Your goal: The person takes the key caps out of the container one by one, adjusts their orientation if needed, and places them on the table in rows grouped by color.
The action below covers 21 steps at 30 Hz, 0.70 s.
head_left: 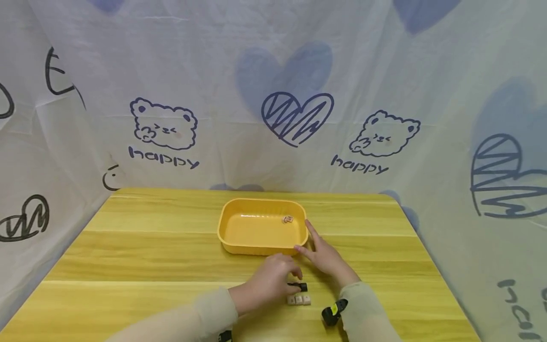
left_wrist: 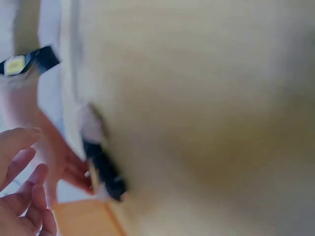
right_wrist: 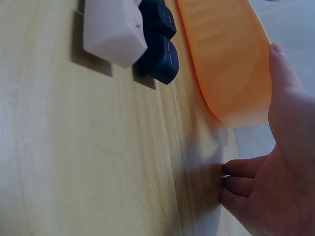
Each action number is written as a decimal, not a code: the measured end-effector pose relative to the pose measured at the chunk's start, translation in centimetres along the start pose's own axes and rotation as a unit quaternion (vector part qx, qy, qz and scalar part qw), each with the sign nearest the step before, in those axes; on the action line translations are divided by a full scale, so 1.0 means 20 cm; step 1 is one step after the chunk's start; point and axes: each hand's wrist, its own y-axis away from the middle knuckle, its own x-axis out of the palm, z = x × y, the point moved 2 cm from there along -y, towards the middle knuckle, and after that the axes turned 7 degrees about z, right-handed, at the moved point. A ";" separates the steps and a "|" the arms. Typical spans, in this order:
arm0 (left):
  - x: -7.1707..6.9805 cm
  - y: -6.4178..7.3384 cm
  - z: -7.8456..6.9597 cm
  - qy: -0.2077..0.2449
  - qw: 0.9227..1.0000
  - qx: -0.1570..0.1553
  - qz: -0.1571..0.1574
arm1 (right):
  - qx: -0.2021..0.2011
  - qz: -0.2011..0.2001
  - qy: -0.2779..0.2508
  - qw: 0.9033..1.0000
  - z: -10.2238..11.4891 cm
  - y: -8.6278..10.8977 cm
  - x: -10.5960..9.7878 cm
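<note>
A row of white keycaps (head_left: 298, 300) lies on the table, with black keycaps (head_left: 302, 287) just behind it. Over the black keycaps reaches my left hand (head_left: 268, 280), its fingers loosely bent; the left wrist view shows nothing between thumb and fingers. A yellow plastic basin (head_left: 248, 250) stands beyond, holding a few small light keycaps (head_left: 287, 219) near its back right. My right hand (head_left: 326, 256) rests at the basin's right end, fingers spread. In the right wrist view its thumb (right_wrist: 281, 66) touches the basin's rim and the other fingers extend past the wall.
All of this sits on a wood-grain table (head_left: 128, 266). A pale printed cloth (head_left: 231, 142) hangs behind the table and along both sides. Each wrist wears a black strapped device, the right one (head_left: 334, 312) close to the tabletop.
</note>
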 end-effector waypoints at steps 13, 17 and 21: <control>-0.20 -0.17 0.16 -0.025 0.999 -0.046 -0.015 | -0.008 -0.003 -0.012 1.000 0.00 0.01 0.02; -0.24 -0.23 0.23 -0.022 0.997 -0.078 0.009 | -0.005 -0.003 -0.008 1.000 -0.01 0.00 0.03; -0.25 -0.30 0.30 -0.017 0.994 -0.104 0.039 | 0.001 -0.003 -0.010 1.000 -0.02 -0.01 0.03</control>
